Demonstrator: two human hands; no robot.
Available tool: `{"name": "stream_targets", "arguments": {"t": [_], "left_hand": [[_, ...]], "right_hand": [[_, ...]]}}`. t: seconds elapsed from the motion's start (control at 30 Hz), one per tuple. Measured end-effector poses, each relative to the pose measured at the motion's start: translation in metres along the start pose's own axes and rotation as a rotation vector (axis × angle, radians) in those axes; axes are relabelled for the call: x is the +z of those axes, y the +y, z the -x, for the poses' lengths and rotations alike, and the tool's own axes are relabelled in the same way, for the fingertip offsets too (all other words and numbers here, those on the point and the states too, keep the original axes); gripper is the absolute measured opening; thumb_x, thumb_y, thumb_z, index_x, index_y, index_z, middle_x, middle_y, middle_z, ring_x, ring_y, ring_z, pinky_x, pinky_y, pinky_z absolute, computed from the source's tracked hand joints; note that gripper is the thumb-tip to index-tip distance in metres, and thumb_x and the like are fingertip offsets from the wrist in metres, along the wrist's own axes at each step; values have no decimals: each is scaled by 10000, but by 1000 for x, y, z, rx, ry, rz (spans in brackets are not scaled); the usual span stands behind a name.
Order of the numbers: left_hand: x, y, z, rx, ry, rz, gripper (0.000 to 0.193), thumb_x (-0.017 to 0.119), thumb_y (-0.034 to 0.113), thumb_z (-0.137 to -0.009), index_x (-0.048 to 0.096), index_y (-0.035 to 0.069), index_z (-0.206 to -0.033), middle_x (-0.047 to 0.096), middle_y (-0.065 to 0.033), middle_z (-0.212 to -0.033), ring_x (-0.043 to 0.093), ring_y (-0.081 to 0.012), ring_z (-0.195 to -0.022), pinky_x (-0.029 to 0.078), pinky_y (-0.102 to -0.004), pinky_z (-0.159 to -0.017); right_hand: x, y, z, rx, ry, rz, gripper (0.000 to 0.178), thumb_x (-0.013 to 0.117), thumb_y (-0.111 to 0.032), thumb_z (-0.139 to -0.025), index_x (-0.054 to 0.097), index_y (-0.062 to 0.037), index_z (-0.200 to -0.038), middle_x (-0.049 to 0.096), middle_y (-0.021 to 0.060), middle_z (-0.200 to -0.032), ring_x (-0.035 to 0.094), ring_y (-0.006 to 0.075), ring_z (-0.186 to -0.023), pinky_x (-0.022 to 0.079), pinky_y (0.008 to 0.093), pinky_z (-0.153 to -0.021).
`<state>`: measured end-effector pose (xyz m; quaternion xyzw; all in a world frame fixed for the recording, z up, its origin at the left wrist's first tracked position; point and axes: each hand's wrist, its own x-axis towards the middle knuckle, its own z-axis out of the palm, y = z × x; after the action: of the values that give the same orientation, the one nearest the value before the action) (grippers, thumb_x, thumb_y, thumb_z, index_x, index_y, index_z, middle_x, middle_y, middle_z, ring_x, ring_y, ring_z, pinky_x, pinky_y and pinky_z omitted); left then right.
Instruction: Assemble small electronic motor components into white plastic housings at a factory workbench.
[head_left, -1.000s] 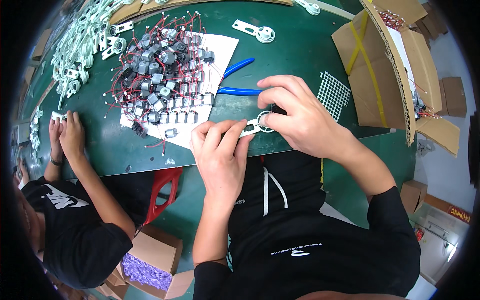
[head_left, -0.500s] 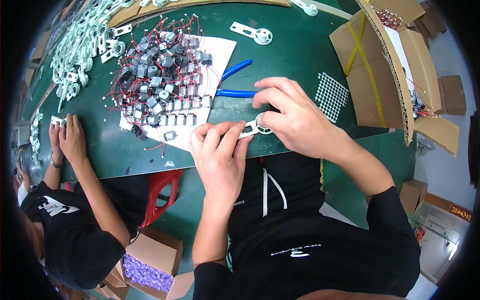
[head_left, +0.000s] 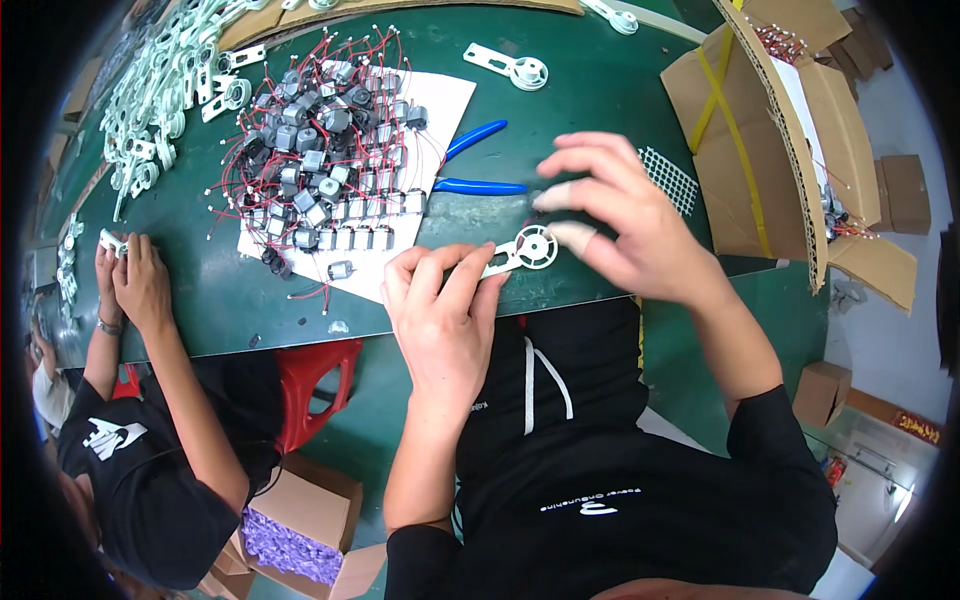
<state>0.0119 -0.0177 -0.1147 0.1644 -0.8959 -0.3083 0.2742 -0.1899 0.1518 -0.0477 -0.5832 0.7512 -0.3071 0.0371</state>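
Observation:
My left hand (head_left: 437, 310) pinches the flat slotted end of a white plastic part (head_left: 537, 247) above the table's near edge. The part's round, spoked ring points right, toward my right hand. Just right of that ring, my right hand (head_left: 630, 225) is raised with its fingers apart and curved. A small dark spot shows by its fingertips; whether it is a loose thing or lies on the table I cannot make out. Beyond my hands lie blue-handled pliers (head_left: 482, 187), their jaws hidden. Small grey motors (head_left: 312, 160) with red wires are heaped and lined up on white paper (head_left: 450, 100).
Another white part (head_left: 507, 66) lies farther back, and many more (head_left: 150, 110) are piled far left. A white mesh piece (head_left: 668, 182) and a cardboard box (head_left: 735, 140) stand right. A co-worker's hands (head_left: 135, 275) hold a similar part at left.
My right hand has moved off the white part's ring, to the right, and its fingers have spread. The ring is now uncovered. My left hand keeps its hold nearly unmoved.

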Motion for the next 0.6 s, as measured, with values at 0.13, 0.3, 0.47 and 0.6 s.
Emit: {"name": "stream_targets", "arguments": {"t": [0.13, 0.3, 0.47, 0.6], "left_hand": [[0, 0, 0, -7, -12, 11, 392, 989, 108, -859, 896, 118, -1239, 785, -21, -1219, 630, -330, -1162, 532, -473, -1045], [0, 0, 0, 2, -3, 20, 397, 992, 108, -856, 895, 116, -1241, 784, -24, -1212, 630, -329, -1151, 532, -472, -1040], [-1, 5, -5, -3, 2, 16, 420, 1003, 41, -813, 892, 77, -1216, 805, -55, -1159, 660, -325, -1139, 551, -453, -1033], [-2, 4, -3, -10, -6, 17, 415, 1014, 57, -803, 887, 84, -1197, 790, -60, -1140, 663, -329, -1135, 560, -457, -1018]], "right_hand": [[-2, 21, 6, 59, -4, 165, 340, 858, -37, -971, 820, -105, -1302, 698, 137, -1483, 582, 450, -1516, 556, 545, -1204], [5, 15, 0, 50, -71, 236, 407, 891, -32, -941, 834, -129, -1332, 659, 132, -1551, 525, 461, -1578, 542, 559, -1237], [19, 23, -6, -20, -56, 210, 457, 914, -43, -904, 805, -136, -1338, 656, 157, -1562, 537, 478, -1568, 533, 590, -1241], [19, 21, -8, -12, -75, 206, 367, 910, -59, -921, 780, -97, -1262, 660, 148, -1565, 535, 473, -1577, 522, 590, -1256]]}}
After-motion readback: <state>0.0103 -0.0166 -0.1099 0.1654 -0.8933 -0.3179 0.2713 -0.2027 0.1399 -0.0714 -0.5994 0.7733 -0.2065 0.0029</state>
